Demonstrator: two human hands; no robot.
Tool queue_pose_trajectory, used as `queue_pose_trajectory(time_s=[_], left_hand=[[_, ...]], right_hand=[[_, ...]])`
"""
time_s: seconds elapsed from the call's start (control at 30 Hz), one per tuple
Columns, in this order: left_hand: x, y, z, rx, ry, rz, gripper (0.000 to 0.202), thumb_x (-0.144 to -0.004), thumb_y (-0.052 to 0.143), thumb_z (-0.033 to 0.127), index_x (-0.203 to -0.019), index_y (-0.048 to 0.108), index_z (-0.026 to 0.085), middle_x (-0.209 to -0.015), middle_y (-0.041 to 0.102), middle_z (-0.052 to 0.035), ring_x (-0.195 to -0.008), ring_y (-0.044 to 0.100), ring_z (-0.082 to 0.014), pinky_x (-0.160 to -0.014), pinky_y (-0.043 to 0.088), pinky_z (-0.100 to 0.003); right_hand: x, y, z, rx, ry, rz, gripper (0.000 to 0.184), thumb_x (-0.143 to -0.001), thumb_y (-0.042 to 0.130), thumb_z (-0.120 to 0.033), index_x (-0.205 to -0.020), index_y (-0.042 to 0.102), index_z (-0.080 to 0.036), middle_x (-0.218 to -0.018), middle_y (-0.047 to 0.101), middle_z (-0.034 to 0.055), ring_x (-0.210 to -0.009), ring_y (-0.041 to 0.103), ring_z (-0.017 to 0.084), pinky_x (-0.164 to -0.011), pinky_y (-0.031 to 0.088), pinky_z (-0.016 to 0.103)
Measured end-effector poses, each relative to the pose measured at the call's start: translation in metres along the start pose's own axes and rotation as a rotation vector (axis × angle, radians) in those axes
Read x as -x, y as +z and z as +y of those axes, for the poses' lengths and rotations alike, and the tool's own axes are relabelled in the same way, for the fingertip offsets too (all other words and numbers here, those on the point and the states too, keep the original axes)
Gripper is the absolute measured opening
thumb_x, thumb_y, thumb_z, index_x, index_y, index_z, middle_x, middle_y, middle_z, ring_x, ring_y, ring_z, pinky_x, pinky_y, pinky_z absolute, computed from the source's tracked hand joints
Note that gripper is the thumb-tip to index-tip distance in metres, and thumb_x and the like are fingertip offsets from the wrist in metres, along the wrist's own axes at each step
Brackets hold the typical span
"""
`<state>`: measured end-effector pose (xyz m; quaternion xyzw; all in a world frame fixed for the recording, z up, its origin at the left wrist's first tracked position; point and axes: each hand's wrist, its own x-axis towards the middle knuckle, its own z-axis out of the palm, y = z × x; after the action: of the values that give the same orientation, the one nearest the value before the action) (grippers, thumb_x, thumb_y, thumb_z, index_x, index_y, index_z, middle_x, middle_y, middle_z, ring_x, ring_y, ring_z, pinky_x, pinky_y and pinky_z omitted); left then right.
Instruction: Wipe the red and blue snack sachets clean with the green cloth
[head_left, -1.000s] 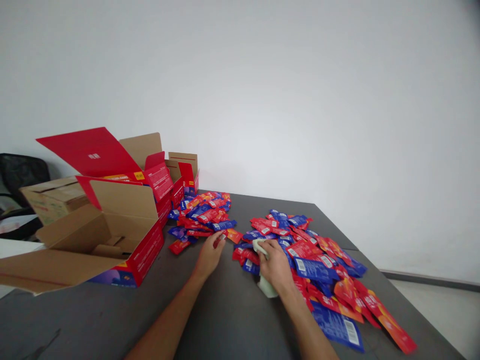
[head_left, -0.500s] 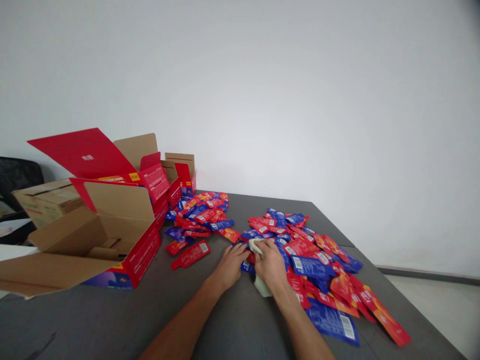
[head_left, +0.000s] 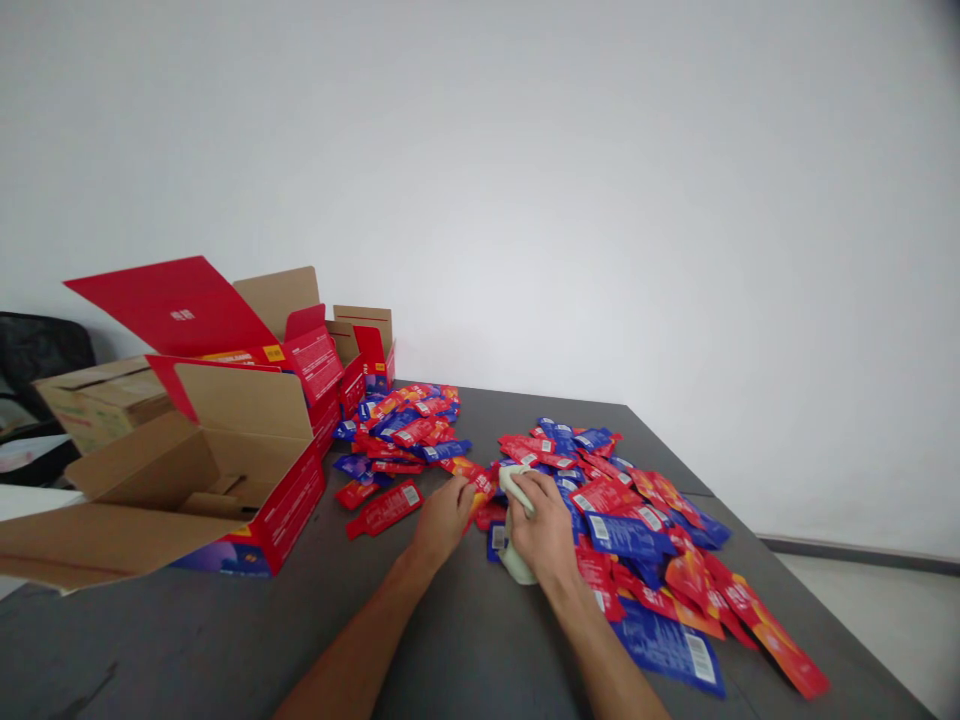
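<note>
- Your left hand [head_left: 444, 522] has its grip clamped on a flat, shiny red-and-orange sachet [head_left: 482, 480]; this sachet is between your two hands, over the dark grey desk [head_left: 465, 650].
- Your right hand [head_left: 541, 522] has its grip closed around a soft, pale green cloth [head_left: 517, 567], beside the right heap of red and blue sachets [head_left: 626, 535].
- One flat red sachet [head_left: 384, 510] lies between your left hand and the open red cardboard box [head_left: 292, 505].

No wording could be made out. Two blurred white characters were printed on the red flap [head_left: 161, 300] at nine o'clock, fine white lines on the open box [head_left: 294, 510] at eight; barcodes were borne by the red sachet [head_left: 385, 509] at seven and the blue sachet [head_left: 664, 642] at five.
</note>
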<state>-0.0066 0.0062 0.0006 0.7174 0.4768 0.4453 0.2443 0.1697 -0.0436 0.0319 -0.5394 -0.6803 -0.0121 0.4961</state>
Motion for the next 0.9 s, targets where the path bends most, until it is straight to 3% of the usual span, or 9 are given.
queue_pose_trajectory(time_s=[0.07,0.17,0.23,0.33,0.4,0.5,0.63,0.73,0.9], left_hand=[[0.000,-0.004,0.000,0.188,-0.090,0.090,0.026,-0.093,0.050,0.038,-0.078,0.061,0.020,-0.070,0.060,-0.0001,-0.069,0.055,-0.0166,-0.066,0.037,-0.027],[0.003,-0.001,0.003,0.617,-0.229,0.093,0.025,-0.086,0.061,0.042,-0.077,0.061,0.018,-0.068,0.058,0.0015,-0.063,0.053,-0.0136,-0.060,0.038,-0.024],[0.006,0.003,0.009,0.930,-0.321,0.024,0.023,-0.082,0.068,0.039,-0.090,0.064,0.018,-0.077,0.064,-0.0002,-0.067,0.057,-0.0136,-0.063,0.043,-0.024],[0.010,0.005,0.020,1.241,-0.393,-0.082,0.040,-0.080,0.071,0.029,-0.118,0.063,0.021,-0.099,0.071,-0.0050,-0.085,0.066,-0.0169,-0.078,0.049,-0.027],[0.012,0.003,0.025,1.331,-0.407,-0.155,0.045,-0.081,0.070,0.025,-0.125,0.061,0.022,-0.109,0.071,-0.0076,-0.095,0.067,-0.0194,-0.086,0.050,-0.030],[0.015,-0.003,0.027,1.363,-0.418,-0.247,0.039,-0.083,0.067,0.023,-0.122,0.064,0.019,-0.114,0.071,-0.0103,-0.104,0.067,-0.0229,-0.092,0.050,-0.033],[0.019,-0.002,0.035,1.340,-0.422,-0.323,0.037,-0.084,0.065,0.022,-0.121,0.066,0.016,-0.117,0.070,-0.0116,-0.113,0.064,-0.0254,-0.099,0.048,-0.035],[0.021,0.000,0.041,1.392,-0.421,-0.366,0.038,-0.088,0.062,0.029,-0.124,0.064,0.017,-0.121,0.069,-0.0112,-0.117,0.061,-0.0260,-0.102,0.045,-0.037],[0.018,-0.006,0.034,1.522,-0.457,-0.364,0.046,-0.096,0.047,0.047,-0.132,0.058,0.020,-0.128,0.065,-0.0101,-0.122,0.058,-0.0257,-0.104,0.043,-0.040]], right_hand=[[0.000,0.000,-0.002,-0.016,-0.003,0.017,0.027,-0.091,0.054,-0.021,-0.112,0.070,-0.021,-0.117,0.061,0.0103,-0.107,0.061,0.022,-0.099,0.050,0.037],[0.004,0.003,-0.005,-0.053,-0.023,-0.012,0.027,-0.091,0.053,-0.020,-0.113,0.069,-0.022,-0.119,0.060,0.0100,-0.108,0.060,0.022,-0.099,0.050,0.038],[0.008,0.008,-0.008,-0.088,-0.046,-0.049,0.029,-0.091,0.053,-0.019,-0.115,0.068,-0.023,-0.120,0.059,0.0099,-0.109,0.060,0.022,-0.099,0.051,0.037],[0.015,0.014,-0.018,-0.114,-0.096,-0.120,0.034,-0.091,0.051,-0.017,-0.121,0.066,-0.026,-0.123,0.057,0.0101,-0.110,0.060,0.022,-0.097,0.052,0.036],[0.018,0.017,-0.024,-0.114,-0.132,-0.171,0.038,-0.090,0.051,-0.015,-0.123,0.065,-0.028,-0.123,0.057,0.0098,-0.110,0.060,0.022,-0.095,0.053,0.035],[0.018,0.018,-0.023,-0.097,-0.127,-0.206,0.039,-0.090,0.051,-0.015,-0.124,0.064,-0.029,-0.124,0.055,0.0090,-0.109,0.061,0.021,-0.094,0.054,0.035],[0.013,0.015,-0.005,-0.019,-0.037,-0.083,0.038,-0.092,0.050,-0.018,-0.127,0.064,-0.026,-0.133,0.051,0.0106,-0.115,0.058,0.023,-0.100,0.051,0.039],[0.010,0.012,0.004,0.013,-0.069,-0.058,0.040,-0.092,0.048,-0.018,-0.130,0.062,-0.025,-0.135,0.051,0.0114,-0.122,0.054,0.024,-0.103,0.049,0.040],[0.011,0.006,-0.014,0.069,-0.209,-0.250,0.047,-0.091,0.047,-0.011,-0.132,0.060,-0.029,-0.137,0.053,0.0087,-0.122,0.053,0.024,-0.103,0.048,0.041]])
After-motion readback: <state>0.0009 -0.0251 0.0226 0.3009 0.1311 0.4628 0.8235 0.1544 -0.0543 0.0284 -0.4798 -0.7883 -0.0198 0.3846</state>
